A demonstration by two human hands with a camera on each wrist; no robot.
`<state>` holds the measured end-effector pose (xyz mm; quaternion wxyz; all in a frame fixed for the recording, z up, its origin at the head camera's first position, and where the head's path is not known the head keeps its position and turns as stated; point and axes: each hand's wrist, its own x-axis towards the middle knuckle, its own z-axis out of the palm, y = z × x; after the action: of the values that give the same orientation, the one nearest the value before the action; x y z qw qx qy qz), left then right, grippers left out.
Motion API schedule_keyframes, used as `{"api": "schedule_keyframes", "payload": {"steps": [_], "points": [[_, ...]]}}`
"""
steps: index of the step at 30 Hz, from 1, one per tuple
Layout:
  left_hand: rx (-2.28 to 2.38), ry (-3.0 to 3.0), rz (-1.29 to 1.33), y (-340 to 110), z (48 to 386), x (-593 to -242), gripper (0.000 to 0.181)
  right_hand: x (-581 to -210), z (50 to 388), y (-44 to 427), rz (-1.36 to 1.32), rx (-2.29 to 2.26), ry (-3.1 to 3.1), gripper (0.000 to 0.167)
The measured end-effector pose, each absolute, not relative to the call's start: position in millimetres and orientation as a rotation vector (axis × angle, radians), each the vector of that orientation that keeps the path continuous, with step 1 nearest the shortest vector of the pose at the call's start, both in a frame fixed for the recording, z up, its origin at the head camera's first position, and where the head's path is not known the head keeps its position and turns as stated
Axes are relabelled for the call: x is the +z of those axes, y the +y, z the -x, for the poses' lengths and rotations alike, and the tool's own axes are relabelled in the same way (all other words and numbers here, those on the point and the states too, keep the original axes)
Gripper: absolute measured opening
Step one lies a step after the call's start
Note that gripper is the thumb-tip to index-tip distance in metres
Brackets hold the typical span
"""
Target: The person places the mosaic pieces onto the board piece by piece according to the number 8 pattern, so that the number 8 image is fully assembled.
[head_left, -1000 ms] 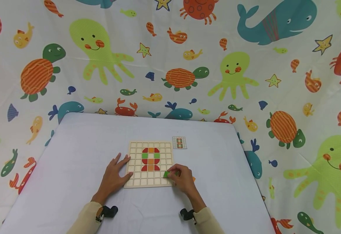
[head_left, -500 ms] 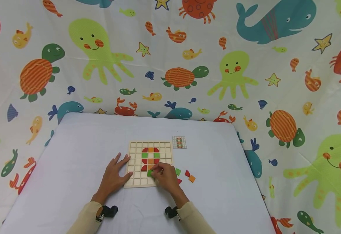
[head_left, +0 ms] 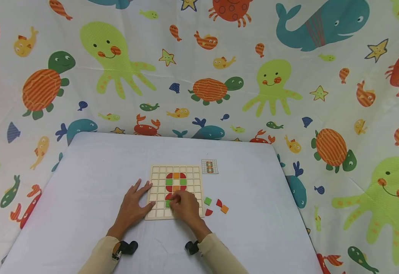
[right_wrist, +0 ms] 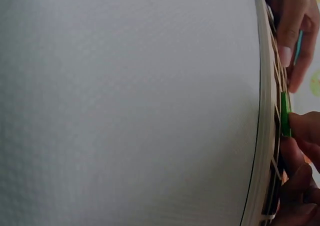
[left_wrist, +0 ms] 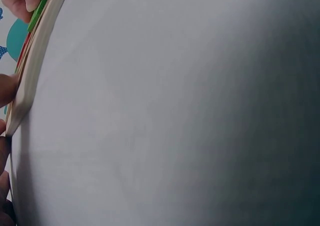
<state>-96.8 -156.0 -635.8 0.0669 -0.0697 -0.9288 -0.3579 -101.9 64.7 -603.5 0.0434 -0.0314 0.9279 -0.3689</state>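
In the head view my right hand (head_left: 187, 207) pinches a green square tile (head_left: 168, 204) over the lower middle of a wooden grid board (head_left: 158, 214). The right wrist view shows the green tile tilted, its lower edge at the grid, between thumb and finger. My left hand (head_left: 132, 201) rests with spread fingers against the board's left edge, the thumb on its frame. Red rounded tiles (head_left: 169, 176), orange square tiles (head_left: 176, 175) and green square tiles (head_left: 183, 182) sit in the grid's middle columns. My right hand hides part of the lower rows.
To the right of the board lie a loose green tile (head_left: 208, 201), two red tiles (head_left: 208, 212) and an orange tile (head_left: 224, 209). A small pattern card (head_left: 209, 166) lies by the top right corner. White cloth (head_left: 254, 228) covers the table.
My right hand has carried the green tile leftward from the board's right side to its lower middle, uncovering the loose tiles. The left hand has stayed in place.
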Motion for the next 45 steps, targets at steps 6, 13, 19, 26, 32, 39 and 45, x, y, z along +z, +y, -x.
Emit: {"api": "schedule_keyframes", "payload": {"steps": [6,13,19,26,32,39,45], "points": [[-1.076,-2.800,0.199,-156.3,96.4,-636.0,0.069,-603.7,100.1,60.3,0.121,-1.045,2.882,0.010],[-1.066,-2.817,0.197,-157.6,95.8,-635.1,0.069,-599.9,97.4,75.1,0.109,-1.264,2.764,0.011],[-1.070,-2.820,0.189,-157.7,94.6,-634.5,0.069,-597.2,97.4,104.6,0.045,-1.396,2.734,0.013],[-1.069,-2.827,0.188,-157.3,93.6,-634.6,0.069,-595.4,96.0,146.2,-0.157,-1.384,2.817,0.017],[-1.074,-2.822,0.190,-157.4,93.8,-634.5,0.069,-599.6,93.8,173.7,-0.337,-1.288,2.873,0.019],[-1.079,-2.820,0.195,-156.9,95.4,-636.2,0.069,-607.1,93.8,186.8,-0.375,-1.143,2.904,0.019],[-1.078,-2.832,0.186,-155.9,96.9,-638.6,0.069,-604.5,96.0,187.1,-0.309,-1.223,2.881,0.020]]}}
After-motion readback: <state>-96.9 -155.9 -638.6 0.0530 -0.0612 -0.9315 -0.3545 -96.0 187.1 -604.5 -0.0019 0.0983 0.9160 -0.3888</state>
